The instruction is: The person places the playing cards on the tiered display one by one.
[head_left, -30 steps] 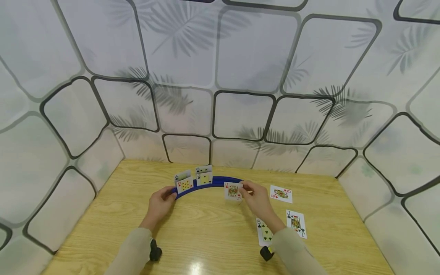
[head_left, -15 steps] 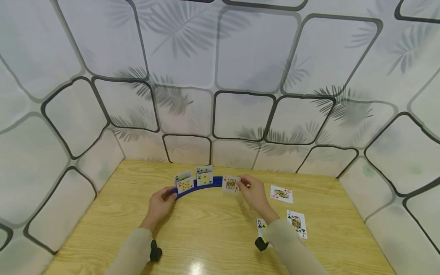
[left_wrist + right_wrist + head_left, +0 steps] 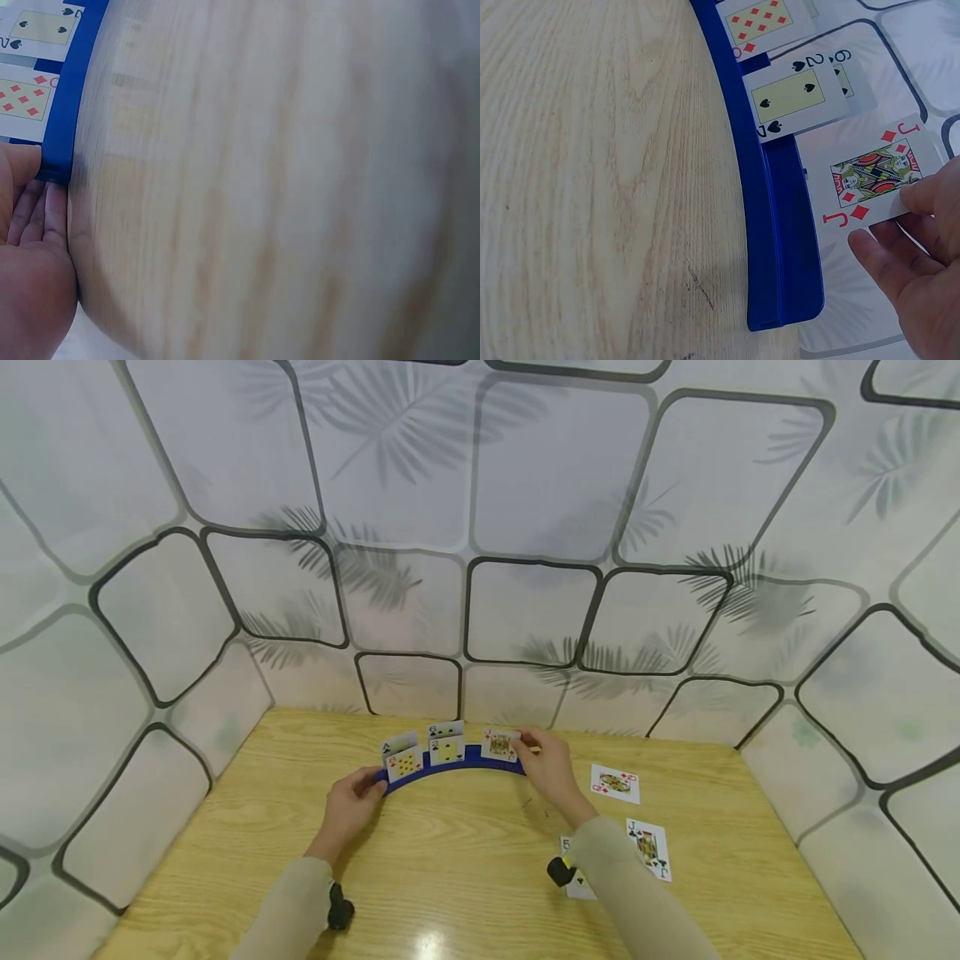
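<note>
My left hand [image 3: 355,802] pinches the left end of a curved blue card holder [image 3: 472,757], thumb above and fingers below. A jack of diamonds [image 3: 874,176] is between the thumb and fingers of my right hand [image 3: 551,770]. This card hangs just behind the holder's right part, apart from its slots as far as the right wrist view shows. In the holder's left part stand a number card of diamonds [image 3: 405,764] with a black ace [image 3: 398,742] behind it. Beside them is a two of spades [image 3: 791,99], with a six of spades [image 3: 844,75] behind.
On the wooden table [image 3: 262,827], a queen of diamonds [image 3: 615,783] and a jack of clubs [image 3: 649,847] lie face up at right. A five of clubs [image 3: 579,885] is partly under my right forearm. Patterned walls [image 3: 525,610] enclose the table's back and sides.
My right hand has carried the jack of diamonds up and away from me, from in front of the holder to above its far side. The left hand has stayed put.
</note>
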Tool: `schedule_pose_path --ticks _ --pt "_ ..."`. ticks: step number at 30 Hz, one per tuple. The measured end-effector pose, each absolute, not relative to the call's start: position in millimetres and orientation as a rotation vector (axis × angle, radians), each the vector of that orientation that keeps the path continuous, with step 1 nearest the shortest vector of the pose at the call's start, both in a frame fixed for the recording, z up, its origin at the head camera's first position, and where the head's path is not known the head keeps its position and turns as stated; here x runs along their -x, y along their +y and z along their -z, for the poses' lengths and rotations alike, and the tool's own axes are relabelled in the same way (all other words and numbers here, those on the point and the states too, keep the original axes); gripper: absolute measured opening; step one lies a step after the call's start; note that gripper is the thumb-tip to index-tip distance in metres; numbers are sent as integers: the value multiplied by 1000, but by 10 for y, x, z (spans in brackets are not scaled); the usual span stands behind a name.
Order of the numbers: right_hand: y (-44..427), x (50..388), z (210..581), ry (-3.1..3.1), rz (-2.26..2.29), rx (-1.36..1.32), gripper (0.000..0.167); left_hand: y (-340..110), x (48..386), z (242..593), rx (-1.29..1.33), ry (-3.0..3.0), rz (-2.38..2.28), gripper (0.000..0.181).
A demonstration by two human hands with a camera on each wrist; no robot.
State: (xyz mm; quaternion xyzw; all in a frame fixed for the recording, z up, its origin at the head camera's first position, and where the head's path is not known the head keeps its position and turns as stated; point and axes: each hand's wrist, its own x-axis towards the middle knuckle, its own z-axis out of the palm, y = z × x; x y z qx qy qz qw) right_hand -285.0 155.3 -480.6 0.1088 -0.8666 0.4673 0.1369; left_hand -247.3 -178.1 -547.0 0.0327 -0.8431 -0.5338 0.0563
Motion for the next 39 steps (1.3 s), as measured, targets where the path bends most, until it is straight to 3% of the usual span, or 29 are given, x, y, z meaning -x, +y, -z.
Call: schedule_pose_path --ticks 39 --pt "1444 3108 4911 -2500 -1314 -326 22 -1770 2482 5483 -111 -2561 1608 33"
